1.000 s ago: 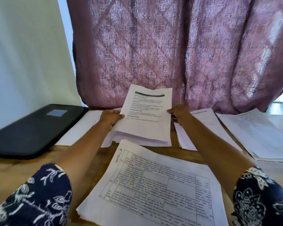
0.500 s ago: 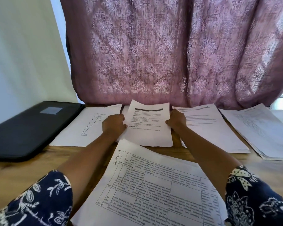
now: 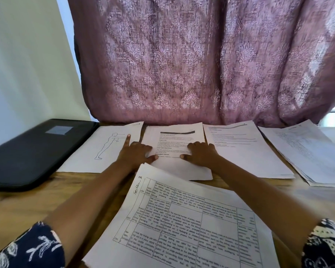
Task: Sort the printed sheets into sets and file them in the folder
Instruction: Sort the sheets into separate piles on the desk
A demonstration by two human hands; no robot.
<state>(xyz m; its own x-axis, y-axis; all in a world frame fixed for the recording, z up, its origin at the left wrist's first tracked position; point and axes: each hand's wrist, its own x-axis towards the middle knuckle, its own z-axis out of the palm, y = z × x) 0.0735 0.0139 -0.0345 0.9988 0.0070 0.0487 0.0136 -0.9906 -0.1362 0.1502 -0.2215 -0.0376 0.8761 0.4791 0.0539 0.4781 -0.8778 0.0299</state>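
A stack of printed sheets (image 3: 174, 136) with a dark header bar lies flat in the middle of the wooden table. My left hand (image 3: 136, 153) and my right hand (image 3: 200, 154) both rest flat on it, fingers spread, thumbs pointing toward each other. To its left lies a sheet with a body outline drawing (image 3: 104, 149). A second text stack (image 3: 244, 149) sits to its right, and another stack (image 3: 307, 153) at the far right. A black folder (image 3: 33, 149) lies closed at the left. Nearest me is a stack with a table (image 3: 184, 225) headed "Section 3".
A mauve patterned curtain (image 3: 201, 64) hangs behind the table's far edge. A white wall (image 3: 23, 64) is at the left. Bare wood of the table (image 3: 23, 207) shows at the near left.
The middle stack, held up tilted a second ago, has been laid flat on the table. Both hands moved from its side edges onto its top.
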